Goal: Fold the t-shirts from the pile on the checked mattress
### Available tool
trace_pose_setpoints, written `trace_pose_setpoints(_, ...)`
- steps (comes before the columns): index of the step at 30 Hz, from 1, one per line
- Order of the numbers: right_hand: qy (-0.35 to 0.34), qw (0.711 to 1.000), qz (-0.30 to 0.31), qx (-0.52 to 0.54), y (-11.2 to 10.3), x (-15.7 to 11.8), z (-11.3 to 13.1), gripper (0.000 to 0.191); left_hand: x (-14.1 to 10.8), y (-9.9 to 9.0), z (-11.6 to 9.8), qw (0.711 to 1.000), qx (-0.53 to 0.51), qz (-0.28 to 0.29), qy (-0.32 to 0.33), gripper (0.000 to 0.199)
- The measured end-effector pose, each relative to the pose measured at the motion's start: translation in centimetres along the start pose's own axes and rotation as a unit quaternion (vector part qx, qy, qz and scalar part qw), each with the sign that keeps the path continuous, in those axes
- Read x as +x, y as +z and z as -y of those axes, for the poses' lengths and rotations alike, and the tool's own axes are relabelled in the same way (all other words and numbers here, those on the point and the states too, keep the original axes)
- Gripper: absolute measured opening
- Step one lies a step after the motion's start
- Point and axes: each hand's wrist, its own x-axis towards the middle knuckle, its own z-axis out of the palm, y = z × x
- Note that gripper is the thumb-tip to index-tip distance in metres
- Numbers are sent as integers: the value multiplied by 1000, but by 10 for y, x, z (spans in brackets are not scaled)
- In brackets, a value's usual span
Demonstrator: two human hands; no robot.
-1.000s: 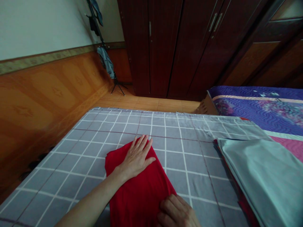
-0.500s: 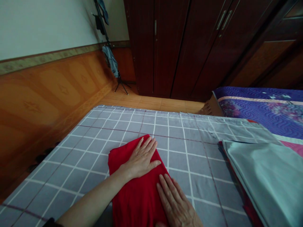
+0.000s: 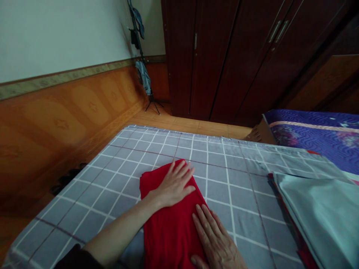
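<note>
A folded red cloth, perhaps a garment, lies lengthwise on the grey checked bedspread; its near end runs out of view. My left hand rests on the far part of the cloth, palm down, with fingers spread toward its far corner. Along the cloth's right edge lies my right hand, its fingers stretched out flat and pointing away from me. Neither hand grips the fabric.
To the right lies a stack of folded cloth, pale green on top. Beyond it is a purple quilted cover. A dark wardrobe and a coat stand holding clothes are past the bed's far edge.
The camera view has turned slightly left, so everything sits further right in the picture. My hands stay almost in place on the red cloth, the left one slightly blurred.
</note>
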Motion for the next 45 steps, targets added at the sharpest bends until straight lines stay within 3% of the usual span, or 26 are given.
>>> trace_pose_setpoints(2, -6, 1000, -8, -14, -2, 1, 0, 75, -3, 4, -12, 997, -25, 25, 69, 66)
trace_pose_setpoints(4, -12, 1000, -15, -19, -4, 2, -1, 75, -3, 7, -9, 997, -28, 31, 71, 68)
trace_pose_setpoints(10, -5, 1000, -4, 6, -1, 0, 0, 74, 2, 0, 56, 997, 22, -13, -73, 65)
trace_pose_setpoints(13, -6, 1000, 4, 4, 3, -1, 1, 71, -9, -10, 68, 988, 27, -47, -146, 63)
trace_pose_setpoints(16, -4, 1000, 8, 2, 5, -1, 2, 71, -32, -14, 62, 994, 3, -51, -99, 66)
trace_pose_setpoints(19, 5, 1000, 11, 10, 6, -1, 3, 73, -58, -7, 64, 999, -7, -7, -44, 66)
trace_pose_setpoints(21, 9, 1000, 14, 16, 6, -1, 4, 73, -69, -2, 72, 996, 11, 5, -90, 63)
trace_pose_setpoints(24, 16, 999, 17, 24, 5, -2, 4, 73, -79, 1, 79, 977, 52, -40, -203, 61)
trace_pose_setpoints(25, 17, 999, 17, 26, 4, -2, 5, 73, -82, 1, 75, 973, 58, -59, -217, 61)
trace_pose_setpoints(27, 16, 999, 16, 27, 3, -2, 5, 74, -87, 0, 60, 980, 44, -71, -181, 63)
trace_pose_setpoints(29, 14, 999, 20, 26, 1, -2, 5, 75, -95, 1, 41, 994, 14, -38, -99, 67)
trace_pose_setpoints(31, 19, 999, 26, 26, 1, -1, 6, 74, -103, 2, 28, 998, 1, -8, -66, 69)
trace_pose_setpoints(34, 26, 999, 35, 28, 0, -1, 6, 73, -111, -2, 17, 988, 12, -27, -150, 66)
trace_pose_setpoints(36, 24, 999, 37, 29, 0, -1, 6, 73, -112, -8, 5, 987, 5, -37, -158, 64)
trace_pose_setpoints(41, 15, 999, 30, 32, 0, -1, 6, 74, -109, -10, -47, 999, -36, 25, 13, 76)
trace_pose_setpoints(43, 18, 999, 36, 34, -1, -1, 6, 74, -113, -2, -52, 999, -30, 32, 7, 81)
trace_pose_setpoints(45, 23, 998, 44, 38, -2, -1, 6, 73, -123, 6, -40, 999, -12, 17, -50, 79)
